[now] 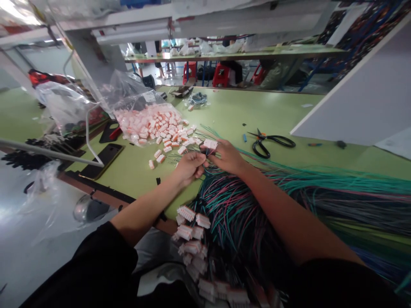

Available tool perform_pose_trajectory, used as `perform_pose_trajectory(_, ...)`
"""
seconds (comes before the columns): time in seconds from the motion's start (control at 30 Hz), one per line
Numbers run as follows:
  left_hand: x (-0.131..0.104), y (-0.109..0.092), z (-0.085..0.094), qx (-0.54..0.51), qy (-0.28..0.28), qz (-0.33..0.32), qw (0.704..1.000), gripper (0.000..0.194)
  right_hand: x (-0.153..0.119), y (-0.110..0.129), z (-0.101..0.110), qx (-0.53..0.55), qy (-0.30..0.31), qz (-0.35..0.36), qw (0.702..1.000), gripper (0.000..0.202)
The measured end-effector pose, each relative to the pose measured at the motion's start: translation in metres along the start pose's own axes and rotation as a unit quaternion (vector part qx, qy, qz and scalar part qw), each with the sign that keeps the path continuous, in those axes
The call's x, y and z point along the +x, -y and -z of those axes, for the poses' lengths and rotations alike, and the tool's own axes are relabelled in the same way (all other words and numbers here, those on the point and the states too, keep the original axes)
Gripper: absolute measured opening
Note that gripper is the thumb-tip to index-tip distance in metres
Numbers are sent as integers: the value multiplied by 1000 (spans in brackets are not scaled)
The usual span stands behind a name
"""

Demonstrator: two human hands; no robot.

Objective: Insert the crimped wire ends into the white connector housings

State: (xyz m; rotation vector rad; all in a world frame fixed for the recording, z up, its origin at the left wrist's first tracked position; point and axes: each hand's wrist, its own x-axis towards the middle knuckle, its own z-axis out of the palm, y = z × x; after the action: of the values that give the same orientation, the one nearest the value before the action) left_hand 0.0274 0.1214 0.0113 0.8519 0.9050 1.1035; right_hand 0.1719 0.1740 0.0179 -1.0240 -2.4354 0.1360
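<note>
Between my two hands is a white connector housing (210, 144) with wires running into it. My right hand (227, 157) grips this housing from the right, its fingers wrapped behind it. Close beside it, my left hand (192, 166) is closed in a pinch at the wires just below the housing; the exact wire between thumb and finger is too small to make out. Under both forearms lies a thick bundle of green, pink and dark wires (231, 192). Finished-looking wired connectors (185, 232) hang over the table's front edge.
Loose white-and-orange connectors (167, 128) spill from a clear plastic bag (128, 96) on the green table (257, 107). Black-handled scissors (269, 141) lie at the right. A phone (102, 161) rests at the left edge, near a metal rod (51, 150). A white panel (356, 90) stands right.
</note>
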Motion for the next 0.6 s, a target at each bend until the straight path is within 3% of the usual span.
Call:
perform_pose_trajectory(0.17,6,0,6,-42,21,97,994,34,2,8,-3,-14,10,3,1000,26)
perform_pose_trajectory(0.33,10,-1,12,-57,79,143,985,35,-2,10,-7,196,-18,-59,979,25)
perform_pose_trajectory(0.4,11,-1,12,-63,84,137,985,33,-4,10,-6,333,-9,-75,940,26)
perform_pose_trajectory(0.5,12,1,9,-67,93,128,985,34,-5,12,0,536,55,-86,838,25)
perform_pose_trajectory(0.6,14,6,7,-68,99,108,987,36,-2,17,0,631,20,-121,766,8)
